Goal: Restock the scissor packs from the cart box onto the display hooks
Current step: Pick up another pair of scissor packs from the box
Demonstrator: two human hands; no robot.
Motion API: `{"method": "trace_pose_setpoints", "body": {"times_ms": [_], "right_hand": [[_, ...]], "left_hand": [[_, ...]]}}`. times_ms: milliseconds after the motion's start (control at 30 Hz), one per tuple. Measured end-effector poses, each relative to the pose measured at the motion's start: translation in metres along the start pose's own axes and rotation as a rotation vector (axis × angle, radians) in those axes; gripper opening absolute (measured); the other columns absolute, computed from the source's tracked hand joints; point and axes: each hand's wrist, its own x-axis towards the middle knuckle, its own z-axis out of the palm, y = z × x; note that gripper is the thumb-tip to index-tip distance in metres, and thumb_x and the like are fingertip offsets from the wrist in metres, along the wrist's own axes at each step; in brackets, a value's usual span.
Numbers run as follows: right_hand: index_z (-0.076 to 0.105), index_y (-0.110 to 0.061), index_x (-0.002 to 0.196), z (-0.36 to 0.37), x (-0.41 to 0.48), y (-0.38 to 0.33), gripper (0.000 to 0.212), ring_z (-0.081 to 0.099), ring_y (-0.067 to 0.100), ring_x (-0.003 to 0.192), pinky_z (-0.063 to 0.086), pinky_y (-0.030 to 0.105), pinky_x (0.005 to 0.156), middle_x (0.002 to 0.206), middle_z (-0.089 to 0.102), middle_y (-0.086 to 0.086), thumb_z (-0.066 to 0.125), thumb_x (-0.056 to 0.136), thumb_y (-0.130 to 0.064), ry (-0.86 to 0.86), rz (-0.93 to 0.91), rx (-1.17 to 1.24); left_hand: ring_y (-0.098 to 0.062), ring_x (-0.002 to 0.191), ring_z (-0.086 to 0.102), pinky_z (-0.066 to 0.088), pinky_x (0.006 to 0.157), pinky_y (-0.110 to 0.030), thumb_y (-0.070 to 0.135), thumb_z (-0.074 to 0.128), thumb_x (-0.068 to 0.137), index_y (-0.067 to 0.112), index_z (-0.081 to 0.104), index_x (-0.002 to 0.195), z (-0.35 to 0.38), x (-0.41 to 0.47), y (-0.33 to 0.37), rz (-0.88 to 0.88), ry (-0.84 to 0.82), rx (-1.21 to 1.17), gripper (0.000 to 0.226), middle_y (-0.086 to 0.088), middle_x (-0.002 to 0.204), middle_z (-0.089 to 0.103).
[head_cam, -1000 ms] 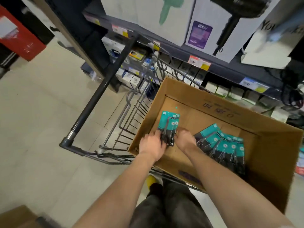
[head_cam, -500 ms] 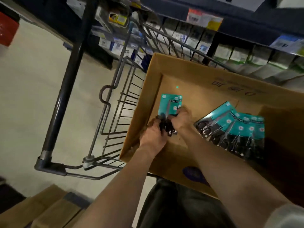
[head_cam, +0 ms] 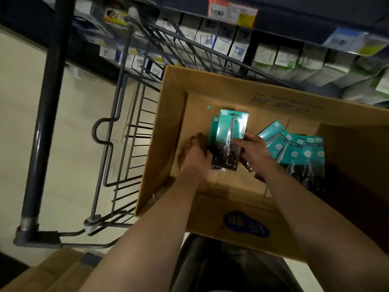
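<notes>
A brown cardboard box [head_cam: 168,127] sits in the wire cart [head_cam: 126,131]. Inside it, both hands hold a small stack of teal scissor packs [head_cam: 230,128] standing tilted, cards pointing away from me. My left hand [head_cam: 196,154] grips the stack's lower left edge. My right hand [head_cam: 251,149] pinches its lower right side, thumb across the front pack. Several more teal scissor packs [head_cam: 299,150] lie fanned out on the box floor to the right, partly under my right forearm. No display hooks are in view.
The cart's dark handle bar [head_cam: 45,114] runs down the left. Store shelves with small boxed goods [head_cam: 221,39] and price tags [head_cam: 231,9] stand behind the cart. Another cardboard box [head_cam: 48,272] lies on the floor at bottom left. Pale floor tiles stretch to the left.
My head has tilted down and closer to the box. Both hands have gathered the stack and raised it slightly, and the front pack now faces me more squarely.
</notes>
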Motion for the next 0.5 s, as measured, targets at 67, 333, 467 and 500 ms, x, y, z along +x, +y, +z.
{"method": "trace_pose_setpoints", "body": {"times_ms": [67, 333, 467, 500], "right_hand": [[0.073, -0.010, 0.104, -0.013, 0.002, 0.001, 0.024, 0.075, 0.022, 0.079, 0.057, 0.025, 0.059, 0.093, 0.078, 0.006, 0.071, 0.083, 0.002, 0.047, -0.010, 0.017], [0.073, -0.020, 0.092, -0.048, 0.007, 0.011, 0.022, 0.071, 0.013, 0.074, 0.058, 0.028, 0.069, 0.083, 0.075, -0.006, 0.075, 0.081, -0.001, 0.177, -0.017, -0.123], [0.074, -0.023, 0.093, -0.057, 0.005, 0.014, 0.024, 0.072, 0.014, 0.080, 0.058, 0.028, 0.075, 0.085, 0.076, -0.009, 0.074, 0.081, -0.002, 0.173, -0.030, -0.145], [0.074, -0.022, 0.096, -0.059, 0.006, 0.015, 0.023, 0.072, 0.014, 0.083, 0.058, 0.027, 0.077, 0.088, 0.076, -0.008, 0.074, 0.082, -0.004, 0.165, -0.031, -0.157]], "left_hand": [[-0.033, 0.131, 0.052, 0.043, 0.110, -0.045, 0.032, 0.061, 0.096, 0.016, 0.039, 0.143, 0.005, 0.005, 0.007, 0.029, -0.015, 0.002, 0.055, -0.012, 0.144, 0.047], [-0.032, 0.125, 0.057, 0.055, 0.099, -0.047, 0.031, 0.071, 0.092, 0.016, 0.044, 0.136, 0.028, 0.021, 0.024, 0.088, -0.025, 0.002, 0.053, -0.011, 0.137, 0.055], [-0.029, 0.121, 0.061, 0.057, 0.096, -0.047, 0.021, 0.074, 0.091, 0.019, 0.044, 0.135, 0.033, 0.029, 0.024, 0.038, -0.001, -0.054, 0.053, -0.009, 0.138, 0.056], [-0.028, 0.116, 0.063, 0.058, 0.092, -0.045, 0.018, 0.073, 0.091, 0.020, 0.045, 0.133, 0.034, 0.031, 0.023, 0.015, -0.004, -0.090, 0.051, -0.008, 0.134, 0.058]]}}
